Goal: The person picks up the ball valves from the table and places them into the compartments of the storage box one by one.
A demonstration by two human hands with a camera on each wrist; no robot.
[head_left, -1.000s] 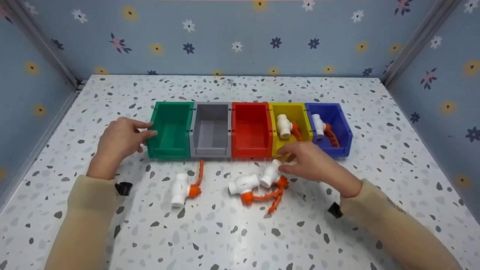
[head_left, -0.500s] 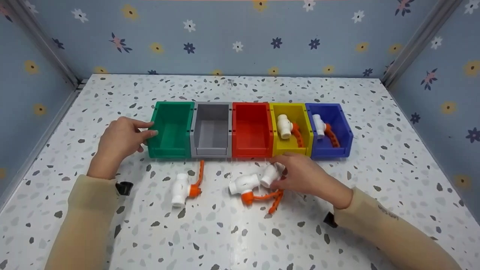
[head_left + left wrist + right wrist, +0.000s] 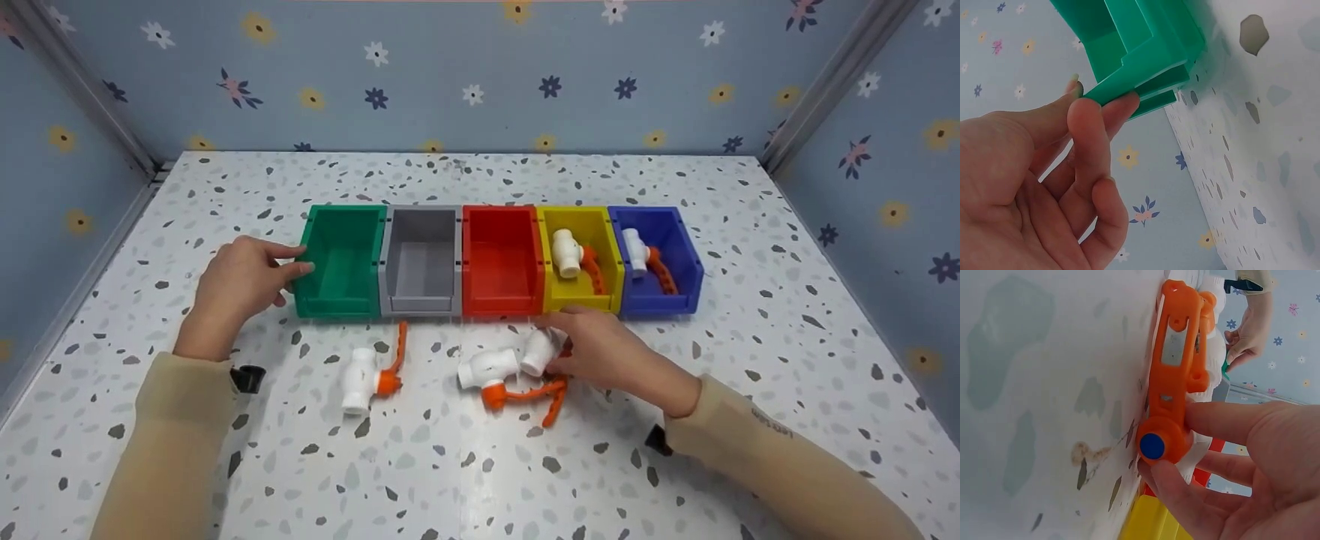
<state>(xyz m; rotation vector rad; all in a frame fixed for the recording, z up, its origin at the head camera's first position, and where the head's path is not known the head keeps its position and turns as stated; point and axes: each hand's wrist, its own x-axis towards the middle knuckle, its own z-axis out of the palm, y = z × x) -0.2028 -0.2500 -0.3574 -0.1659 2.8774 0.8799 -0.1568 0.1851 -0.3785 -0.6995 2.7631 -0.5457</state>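
My left hand (image 3: 241,279) pinches the left wall of the green bin (image 3: 339,307) between thumb and fingers, as the left wrist view also shows. In front of the yellow bin (image 3: 555,301), my right hand (image 3: 606,351) grips a white ball valve (image 3: 538,354) with an orange handle. In the right wrist view, thumb and fingertips hold it around the blue-capped base of its handle (image 3: 1171,382). A second ball valve (image 3: 489,367) lies just left of it, the two handles meeting or overlapping. Another ball valve (image 3: 360,382) lies apart, below the green and grey bins.
The green bin heads a joined row with the grey bin (image 3: 421,304), red bin (image 3: 502,306), yellow bin and blue bin (image 3: 660,304). One ball valve (image 3: 568,253) lies in the yellow bin, another ball valve (image 3: 636,252) in the blue. Flower-patterned walls (image 3: 480,75) enclose the speckled table (image 3: 450,480).
My right hand has moved down and left from above the yellow bin's front edge and taken hold of the ball valve there. My left hand stays on the green bin.
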